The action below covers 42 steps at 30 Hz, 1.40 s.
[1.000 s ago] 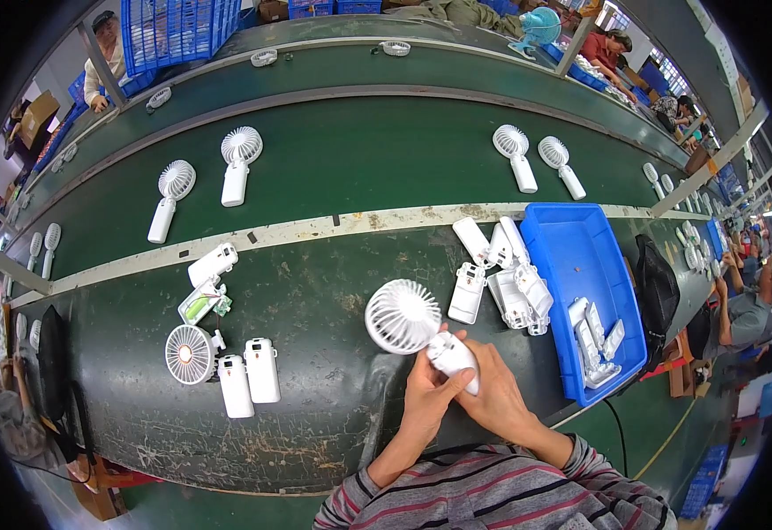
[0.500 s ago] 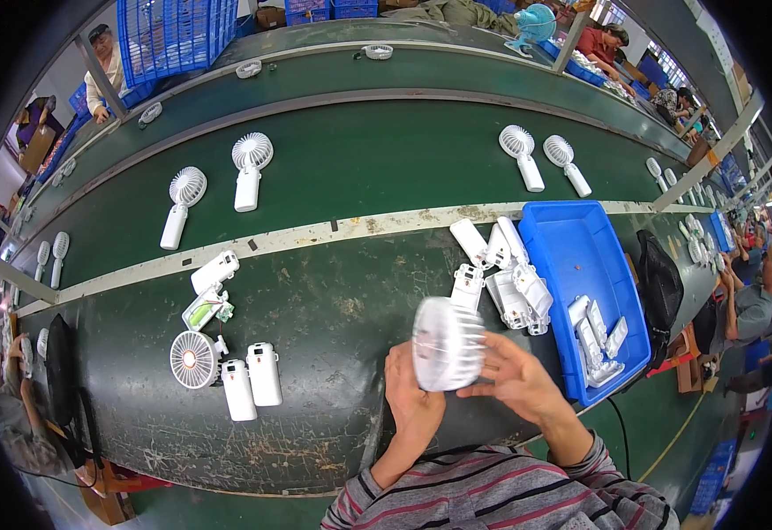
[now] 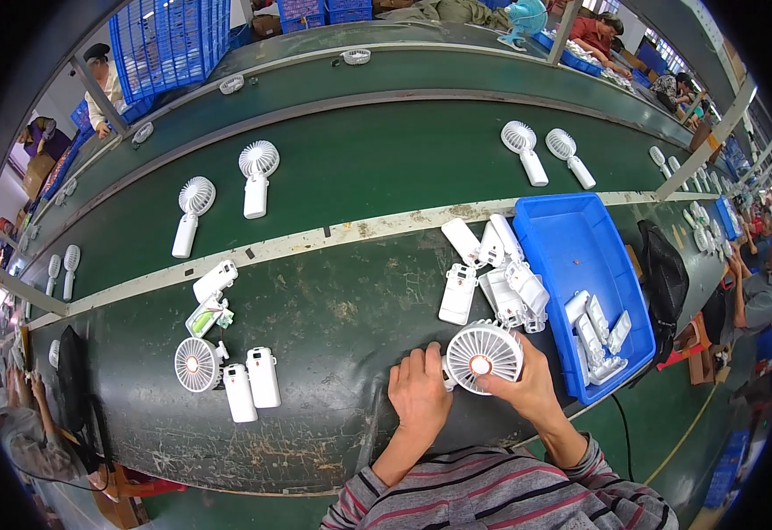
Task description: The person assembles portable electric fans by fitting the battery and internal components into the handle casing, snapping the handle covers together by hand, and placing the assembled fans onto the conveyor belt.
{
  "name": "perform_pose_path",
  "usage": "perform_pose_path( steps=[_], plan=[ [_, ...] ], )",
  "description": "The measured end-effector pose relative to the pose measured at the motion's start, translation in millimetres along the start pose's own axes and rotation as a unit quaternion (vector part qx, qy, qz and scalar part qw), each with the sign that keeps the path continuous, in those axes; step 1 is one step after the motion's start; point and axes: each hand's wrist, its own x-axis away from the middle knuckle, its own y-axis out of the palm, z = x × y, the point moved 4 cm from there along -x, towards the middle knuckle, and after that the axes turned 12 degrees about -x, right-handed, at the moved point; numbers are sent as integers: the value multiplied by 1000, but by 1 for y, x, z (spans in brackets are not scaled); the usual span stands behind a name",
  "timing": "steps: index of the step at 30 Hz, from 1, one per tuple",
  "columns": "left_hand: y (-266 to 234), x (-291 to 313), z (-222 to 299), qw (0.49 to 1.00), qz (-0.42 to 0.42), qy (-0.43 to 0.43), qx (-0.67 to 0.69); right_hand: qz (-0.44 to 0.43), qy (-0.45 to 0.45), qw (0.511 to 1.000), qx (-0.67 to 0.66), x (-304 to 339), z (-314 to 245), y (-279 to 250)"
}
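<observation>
A small white handheld fan (image 3: 470, 372) is between my two hands at the front of the bench. Its round grille faces up, with an orange-ringed hub at the centre. My right hand (image 3: 534, 389) grips the grille, the thumb lying over its front close to the hub. My left hand (image 3: 420, 395) is closed at the fan's neck, and its fingers cover whatever lies below the head. Just beyond are several white handle shells (image 3: 502, 287), some showing their hollow insides. To the left lie an opened fan (image 3: 199, 364) with a green part exposed and two white handle casings (image 3: 264, 377).
A blue tray (image 3: 540, 221) with white shell pieces stands on my right, beside a black bag (image 3: 662, 274). Past a pale metal rail (image 3: 372, 229), a green conveyor belt (image 3: 386, 159) carries finished-looking white fans (image 3: 258, 172). Other people work at both sides and across.
The fan has turned from edge-on and blurred to grille-up, moving slightly right. My right thumb has come over its front. On the belt, the left fans have shifted slightly right.
</observation>
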Motion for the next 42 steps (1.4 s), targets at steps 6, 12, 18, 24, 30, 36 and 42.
perform_pose_path(
  steps=[6, 12, 18, 24, 30, 36, 42],
  plan=[
    [4, 2, 5, 999, -41, -4, -24, 2, -38, 995, 87, 2, -5, 1],
    [-5, -1, 6, 992, -56, -1, 111, 13, 98, 959, -264, -12, 23, -22],
    [-38, -16, -13, 997, -14, 73, 8, 33, 101, 946, -307, -21, 34, -53],
    [-11, -27, -10, 913, -207, 30, 351, -4, 143, 937, -317, -21, 26, -50],
    [30, -11, 3, 630, -500, -88, 588, -54, 167, 925, -338, -31, 36, -43],
    [39, 14, 1, 486, -397, -300, 719, 30, 1, 999, -41, -43, 47, -27],
    [35, 22, 0, 508, -302, -356, 724, -43, -142, 979, 138, -16, 21, -3]
  ],
)
